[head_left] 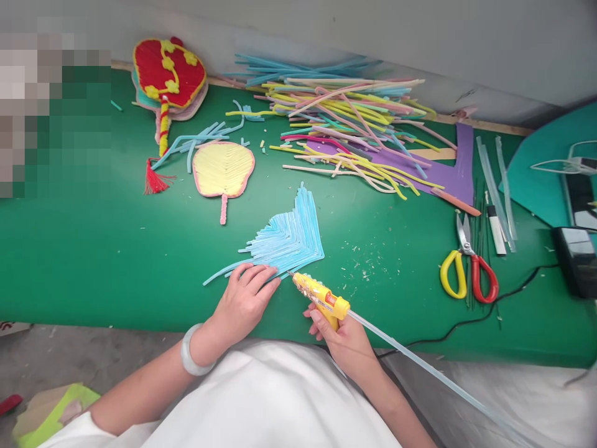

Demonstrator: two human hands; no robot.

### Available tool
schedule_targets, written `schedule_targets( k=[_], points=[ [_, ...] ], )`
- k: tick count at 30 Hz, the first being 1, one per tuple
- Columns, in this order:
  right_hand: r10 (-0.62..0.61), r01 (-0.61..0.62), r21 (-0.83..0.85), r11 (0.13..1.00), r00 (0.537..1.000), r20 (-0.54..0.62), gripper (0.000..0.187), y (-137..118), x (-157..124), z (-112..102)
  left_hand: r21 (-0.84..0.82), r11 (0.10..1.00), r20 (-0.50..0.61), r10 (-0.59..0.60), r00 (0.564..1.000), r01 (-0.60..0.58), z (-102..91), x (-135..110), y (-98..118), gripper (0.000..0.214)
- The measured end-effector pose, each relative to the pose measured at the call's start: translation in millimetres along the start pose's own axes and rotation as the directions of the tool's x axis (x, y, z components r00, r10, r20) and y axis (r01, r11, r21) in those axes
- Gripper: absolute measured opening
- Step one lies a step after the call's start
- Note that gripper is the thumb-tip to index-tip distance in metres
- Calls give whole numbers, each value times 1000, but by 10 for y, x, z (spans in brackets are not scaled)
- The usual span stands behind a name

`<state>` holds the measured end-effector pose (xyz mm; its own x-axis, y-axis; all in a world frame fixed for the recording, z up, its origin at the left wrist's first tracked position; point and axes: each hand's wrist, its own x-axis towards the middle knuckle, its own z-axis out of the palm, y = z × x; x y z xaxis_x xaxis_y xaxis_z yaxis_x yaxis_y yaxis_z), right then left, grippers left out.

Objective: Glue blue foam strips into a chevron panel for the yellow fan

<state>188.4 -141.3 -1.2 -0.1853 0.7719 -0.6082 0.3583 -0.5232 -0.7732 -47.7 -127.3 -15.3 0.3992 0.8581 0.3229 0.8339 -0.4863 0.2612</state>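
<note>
My left hand (245,297) lies on the green table (93,261), fingers stretched flat, pressing the near edge of a light blue panel of glued strips (289,239). My right hand (342,339) is wrapped round a yellow glue gun (321,295); its nozzle points at the panel's near edge, just right of my left fingertips. A clear glue stick (420,364) trails from the gun's back toward the lower right. A pale bangle (191,354) circles my left wrist.
A yellow fan shape (222,169) and a red tasselled fan (168,73) lie at the back left. A heap of coloured strips (345,118) covers a purple sheet (459,171). Yellow-and-red scissors (467,270) lie right, near a black cable (489,311) and black box (576,258).
</note>
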Motion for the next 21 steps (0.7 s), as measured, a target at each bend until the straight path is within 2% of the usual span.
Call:
schedule_targets(
  k=[8, 21],
  points=[
    [24, -21, -46, 999, 997, 71, 56, -56, 32, 64, -4, 1000, 5, -26, 1000, 26, 9, -21, 15, 25],
    [46, -46, -33, 998, 999, 20, 54, -124, 31, 45, -15, 999, 3, -36, 999, 36, 10, -26, 14, 29]
  ],
)
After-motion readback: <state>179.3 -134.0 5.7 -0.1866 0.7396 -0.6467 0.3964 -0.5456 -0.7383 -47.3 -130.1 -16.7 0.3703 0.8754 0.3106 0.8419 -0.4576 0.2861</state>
